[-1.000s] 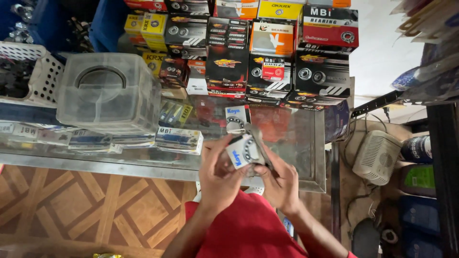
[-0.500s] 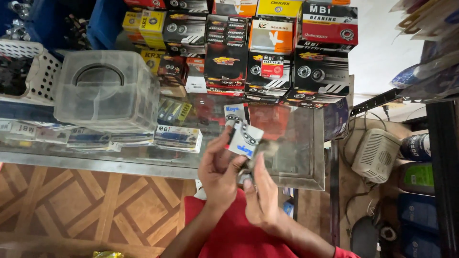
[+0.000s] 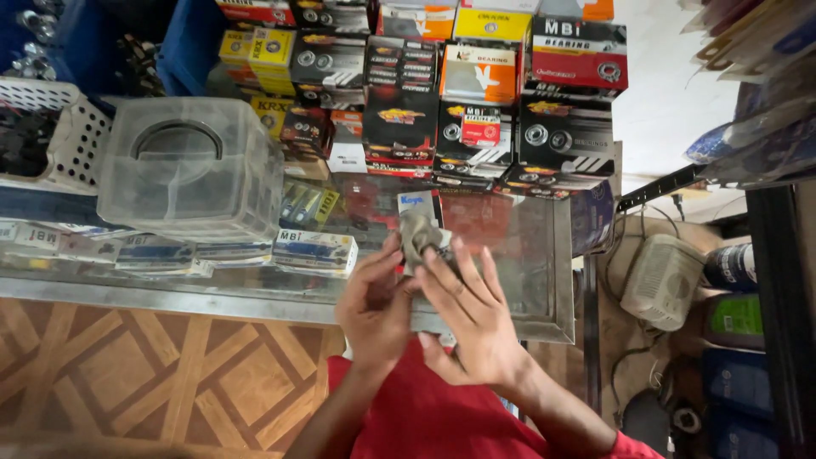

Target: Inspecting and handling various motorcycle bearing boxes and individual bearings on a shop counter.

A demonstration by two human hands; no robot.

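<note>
My left hand (image 3: 374,306) and my right hand (image 3: 467,310) meet above the glass counter (image 3: 510,246), close to its near metal edge. Together they hold a small grey wrapped part (image 3: 422,234) at the fingertips; its exact kind is hard to tell. A small white and blue box (image 3: 416,204) lies on the glass just beyond the fingers. My red sleeves show at the bottom of the view.
A clear plastic tub with a handle (image 3: 189,170) stands on the counter at left, beside a white basket (image 3: 68,132). Stacked bearing boxes (image 3: 476,93) fill the back. Flat blue and white boxes (image 3: 314,248) lie under the glass. A beige device (image 3: 663,280) sits on the floor, right.
The white and blue box that my hands held is no longer in them. Both hands now close on a grey wrapped part, and my right hand has risen up to it.
</note>
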